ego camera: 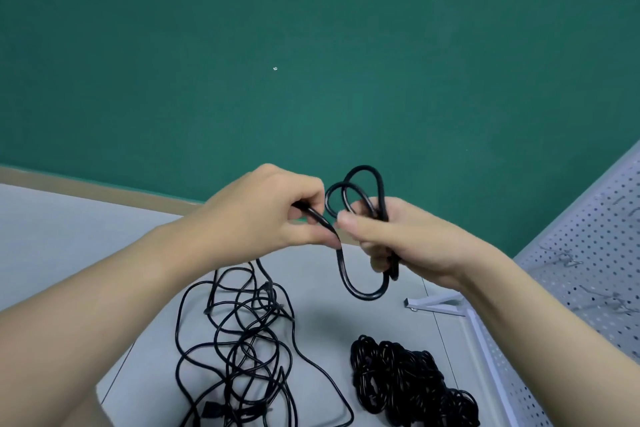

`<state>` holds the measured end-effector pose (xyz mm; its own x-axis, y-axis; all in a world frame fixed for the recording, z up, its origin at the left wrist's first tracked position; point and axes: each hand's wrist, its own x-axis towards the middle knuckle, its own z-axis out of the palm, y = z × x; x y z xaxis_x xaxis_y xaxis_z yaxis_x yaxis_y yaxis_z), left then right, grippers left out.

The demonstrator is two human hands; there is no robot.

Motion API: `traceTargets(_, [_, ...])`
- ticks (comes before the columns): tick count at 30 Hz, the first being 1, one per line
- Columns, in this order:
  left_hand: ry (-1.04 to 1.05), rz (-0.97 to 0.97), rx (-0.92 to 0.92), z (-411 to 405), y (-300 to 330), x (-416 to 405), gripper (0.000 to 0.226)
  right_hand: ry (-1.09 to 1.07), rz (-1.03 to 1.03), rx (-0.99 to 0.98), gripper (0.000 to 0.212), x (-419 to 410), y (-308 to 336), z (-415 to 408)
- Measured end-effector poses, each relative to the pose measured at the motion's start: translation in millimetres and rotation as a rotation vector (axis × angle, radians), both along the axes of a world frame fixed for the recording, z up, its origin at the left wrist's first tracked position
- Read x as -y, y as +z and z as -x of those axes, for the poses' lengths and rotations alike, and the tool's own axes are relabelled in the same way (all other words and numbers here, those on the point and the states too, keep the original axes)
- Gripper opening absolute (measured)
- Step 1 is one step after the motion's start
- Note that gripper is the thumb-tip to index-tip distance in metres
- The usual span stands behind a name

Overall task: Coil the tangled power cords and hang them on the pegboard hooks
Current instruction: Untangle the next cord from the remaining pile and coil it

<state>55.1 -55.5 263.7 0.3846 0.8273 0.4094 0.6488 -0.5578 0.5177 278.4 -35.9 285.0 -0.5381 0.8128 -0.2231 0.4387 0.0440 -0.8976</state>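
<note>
Cord (363, 291) loops hang between both hands (266, 215) (391, 236) — gripped.

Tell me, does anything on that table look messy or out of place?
Yes: the loose cords under the left hand sprawl in a tangle of crossing loops. Beside them, the bundle lies bunched, and the right hand holds a few uneven loops.
</note>
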Motion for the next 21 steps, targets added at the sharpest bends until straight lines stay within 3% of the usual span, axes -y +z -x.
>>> traceTargets(2, [0.004,-0.070,0.049,1.5,1.1,-0.4,0.042,0.069,0.021,0.059,0.040,5.4,-2.8,5.7])
traceTargets(4, [-0.015,-0.097,0.075,-1.4,1.7,-0.3,0.045,0.147,0.057,0.094,0.041,9.4,-7.8,10.4])
traceTargets(9, [-0.038,-0.022,0.047,-7.0,-1.6,-3.2,0.056,0.230,0.235,0.185,0.036,21.5,-19.8,22.0])
traceTargets(14, [-0.028,0.087,0.198,-0.5,-2.0,-12.5,0.053,0.231,0.566,-0.149,0.038,19.6,-12.9,24.9])
traceTargets(18, [-0.017,0.173,0.270,9.5,-2.9,-20.8,0.052,0.220,0.588,-0.330,0.012,14.6,-1.8,22.0])
traceTargets(21, [-0.007,0.287,0.321,17.8,-5.9,-26.9,0.054,0.162,0.560,-0.426,0.019,14.4,-3.3,23.2])
